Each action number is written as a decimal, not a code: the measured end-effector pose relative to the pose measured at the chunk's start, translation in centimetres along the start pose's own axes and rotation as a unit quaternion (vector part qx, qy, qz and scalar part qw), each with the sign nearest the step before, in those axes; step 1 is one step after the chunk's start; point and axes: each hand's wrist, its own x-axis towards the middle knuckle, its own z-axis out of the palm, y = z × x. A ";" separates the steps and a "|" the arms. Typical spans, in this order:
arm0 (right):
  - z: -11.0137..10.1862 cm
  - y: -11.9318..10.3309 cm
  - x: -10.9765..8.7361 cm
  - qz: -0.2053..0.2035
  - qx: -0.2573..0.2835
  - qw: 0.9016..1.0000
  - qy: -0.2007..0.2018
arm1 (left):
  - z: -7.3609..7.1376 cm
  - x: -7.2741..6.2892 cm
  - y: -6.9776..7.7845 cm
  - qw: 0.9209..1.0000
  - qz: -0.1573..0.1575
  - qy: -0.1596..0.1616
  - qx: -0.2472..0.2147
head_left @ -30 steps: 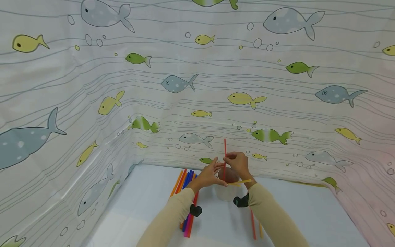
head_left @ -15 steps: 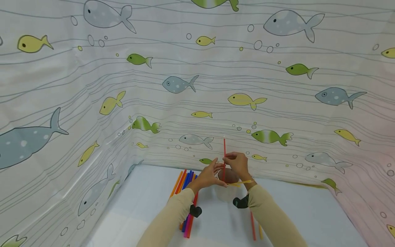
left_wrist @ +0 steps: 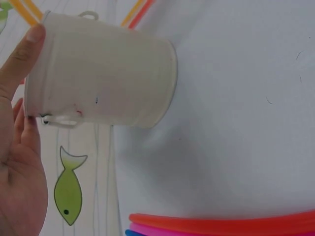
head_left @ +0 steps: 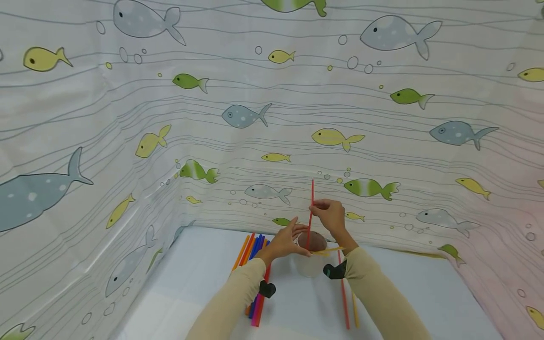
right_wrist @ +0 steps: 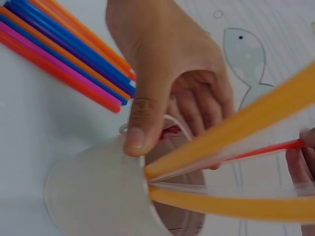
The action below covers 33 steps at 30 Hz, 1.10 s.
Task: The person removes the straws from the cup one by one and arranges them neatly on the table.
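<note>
My left hand [head_left: 284, 242] holds the white bucket [head_left: 309, 268] at its rim. In the right wrist view the left thumb presses on the outside wall, and the other fingers lie on the far side. My right hand [head_left: 332, 216] pinches a red straw [head_left: 312, 191] around its middle, with the lower end down at the bucket's mouth. The straw stands nearly upright. Two yellow straws [right_wrist: 256, 118] lean out over the rim toward my right wrist, with clear strips between them. A small handle lug [left_wrist: 66, 120] shows on the bucket's side in the left wrist view.
To the left, a bundle of orange, red, blue and pink straws [head_left: 243, 250] lies partly under my left forearm. A red straw [head_left: 345, 302] and a yellow straw [head_left: 355, 311] lie on the white table [head_left: 191, 264] beside my right sleeve. Fish-printed fabric [head_left: 238, 141] rises behind.
My right hand has moved slightly up and to the right, and the red straw has risen with it, its top tilting a little right. My left hand stays on the bucket.
</note>
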 end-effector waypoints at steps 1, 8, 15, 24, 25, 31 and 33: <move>-0.2 -0.2 0.1 -0.002 0.005 1.000 0.001 | 0.0 0.0 0.0 1.000 0.000 -0.001 0.000; -2.3 -2.0 1.4 -0.016 0.006 1.000 0.020 | -0.2 -0.2 0.4 1.000 0.001 -0.003 -0.007; -5.6 -4.5 2.7 -0.016 -0.003 0.999 0.034 | -0.1 -0.3 0.5 1.000 0.002 -0.003 0.002; -9.2 -6.1 2.9 -0.012 -0.006 0.999 0.045 | -0.2 -0.2 0.3 1.000 0.005 -0.004 0.013; -9.4 -5.9 2.9 -0.009 -0.007 0.999 0.045 | -0.2 -0.2 0.3 1.000 0.005 -0.005 0.012; -10.8 -3.8 2.4 0.008 -0.016 0.999 0.049 | -0.2 0.0 -0.1 1.000 0.009 -0.008 0.000; -11.2 -3.0 2.0 0.019 -0.027 0.998 0.049 | -0.2 0.0 -0.2 1.000 0.010 -0.007 -0.002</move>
